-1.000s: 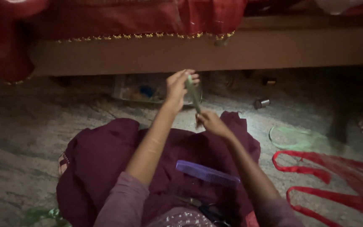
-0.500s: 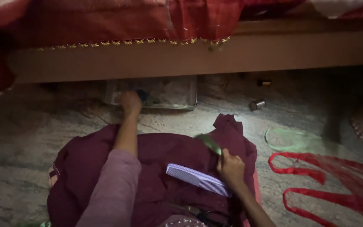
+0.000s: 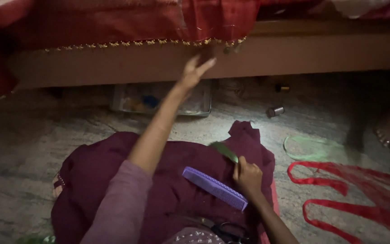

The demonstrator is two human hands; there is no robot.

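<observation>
Maroon cloth [image 3: 168, 180] is spread over the lap and the stone floor [image 3: 19, 149], so that small things are carried on it within easy reach. A purple comb [image 3: 214, 188] is laid slantwise near the cloth's right edge, just beside the right hand [image 3: 248, 177]. That hand is closed into a fist around a green strip [image 3: 224, 151], which sticks up and to the left out of the grip; what the strip is cannot be told. The left hand [image 3: 194, 72] is raised well above the cloth toward the wooden bed rail [image 3: 294, 56], its fingers [image 3: 206, 64] spread open and empty, nothing touched. Below it a clear tray [image 3: 159, 97] is tucked under the bed edge. Red ribbon [image 3: 339, 190] is looped on the floor beyond the cloth's right edge, beside a pale green loop [image 3: 308, 147].
</observation>
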